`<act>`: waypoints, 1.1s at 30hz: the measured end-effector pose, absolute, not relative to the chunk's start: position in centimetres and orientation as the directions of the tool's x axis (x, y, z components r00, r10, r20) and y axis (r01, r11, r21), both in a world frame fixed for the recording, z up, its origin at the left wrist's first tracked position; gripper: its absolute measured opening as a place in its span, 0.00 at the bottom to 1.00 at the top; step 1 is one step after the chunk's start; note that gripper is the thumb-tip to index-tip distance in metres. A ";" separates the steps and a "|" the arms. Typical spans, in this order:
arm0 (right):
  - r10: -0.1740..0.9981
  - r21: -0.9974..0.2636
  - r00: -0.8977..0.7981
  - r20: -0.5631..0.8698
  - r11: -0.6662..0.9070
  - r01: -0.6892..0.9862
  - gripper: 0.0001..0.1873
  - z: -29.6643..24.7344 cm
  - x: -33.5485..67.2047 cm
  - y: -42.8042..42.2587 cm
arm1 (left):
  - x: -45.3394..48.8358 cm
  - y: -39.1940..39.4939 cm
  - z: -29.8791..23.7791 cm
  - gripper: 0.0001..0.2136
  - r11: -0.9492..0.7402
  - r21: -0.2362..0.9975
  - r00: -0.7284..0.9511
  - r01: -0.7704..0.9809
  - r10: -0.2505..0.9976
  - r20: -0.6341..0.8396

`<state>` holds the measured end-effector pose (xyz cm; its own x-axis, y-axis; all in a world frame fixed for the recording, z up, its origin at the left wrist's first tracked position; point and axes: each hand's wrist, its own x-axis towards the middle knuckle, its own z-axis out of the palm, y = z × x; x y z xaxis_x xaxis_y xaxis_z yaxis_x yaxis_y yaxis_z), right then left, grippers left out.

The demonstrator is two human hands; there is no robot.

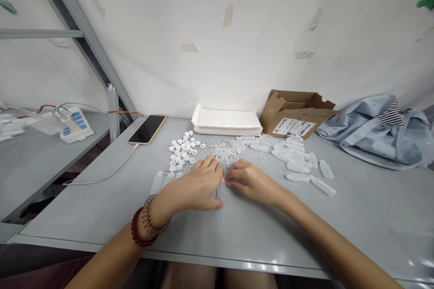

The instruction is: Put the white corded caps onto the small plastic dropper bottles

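Note:
My left hand (198, 187) rests on the grey table (237, 230), fingers curled around a small clear plastic bottle (220, 189) that stands between my two hands. My right hand (251, 180) meets it from the right, fingertips pinched at the bottle's top. Just beyond my fingers lies a heap of thin white plastic rings (222, 151). A scatter of small white caps (183, 149) lies to the left of it. Several clear empty bottles (298, 160) lie to the right, and two more bottles (162, 180) lie by my left wrist.
A phone (148, 129) on a white cable lies at the back left. A stack of white sheets (226, 122) and an open cardboard box (294, 115) stand against the wall. A blue garment (376, 131) is bunched at the right. A neighbouring table (34, 158) holds a power strip.

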<state>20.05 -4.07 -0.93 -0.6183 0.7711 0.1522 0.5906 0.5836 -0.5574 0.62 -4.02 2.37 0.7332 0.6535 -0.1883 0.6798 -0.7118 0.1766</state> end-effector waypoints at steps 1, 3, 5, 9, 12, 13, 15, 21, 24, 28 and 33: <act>0.774 -0.569 -0.616 0.146 0.575 0.588 0.07 -0.8 20.1 -4.1 | 0.6 -4.0 2.4 0.19 -0.708 0.186 0.732 0.681 0.653 -0.193; 0.779 -0.581 -0.612 0.138 0.564 0.587 0.07 -0.2 20.3 -3.9 | 0.6 -3.9 2.5 0.21 -0.701 0.217 0.734 0.679 0.653 -0.188; 0.788 -0.579 -0.599 0.141 0.557 0.596 0.08 0.8 21.0 -3.7 | 0.5 -3.9 2.6 0.25 -0.693 0.266 0.739 0.671 0.653 -0.164; 0.883 -0.575 -0.417 0.214 0.459 0.677 0.09 2.8 24.4 -2.3 | 0.7 -4.0 3.0 0.31 -0.669 0.400 0.746 0.626 0.663 -0.060; 0.924 -0.513 -0.192 0.331 0.347 0.785 0.09 2.8 27.6 -0.7 | 2.1 -3.4 3.3 0.21 -0.663 0.468 0.720 0.584 0.689 0.080; 0.922 -0.480 -0.148 0.358 0.318 0.817 0.10 2.4 28.5 -0.1 | 2.9 -3.0 3.3 0.17 -0.674 0.469 0.713 0.571 0.690 0.124; 0.916 -0.427 -0.134 0.379 0.302 0.852 0.10 1.3 29.8 0.9 | 4.9 -1.8 3.2 0.11 -0.722 0.428 0.738 0.543 0.654 0.168; 0.906 -0.372 -0.246 0.345 0.373 0.850 0.10 -0.9 29.9 2.1 | 11.7 1.6 0.7 0.09 -0.861 0.205 0.862 0.465 0.493 0.119; 0.890 -0.334 -0.315 0.330 0.422 0.843 0.12 -1.0 29.4 2.1 | 13.4 2.0 -0.4 0.10 -0.840 0.195 0.835 0.506 0.534 0.131; 0.891 -0.290 -0.337 0.305 0.424 0.858 0.13 -1.2 29.0 2.0 | 13.8 2.1 -0.3 0.08 -0.805 0.273 0.810 0.526 0.572 0.127; 0.916 -0.272 -0.304 0.261 0.372 0.887 0.08 -1.5 28.8 1.8 | 11.6 2.6 2.6 0.07 -0.706 0.527 0.772 0.474 0.621 0.138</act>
<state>28.78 1.78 -1.48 -0.3043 0.9162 0.2606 0.8873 0.3722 -0.2723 11.62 2.58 2.62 0.7717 0.6210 0.1376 0.4741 -0.7057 0.5265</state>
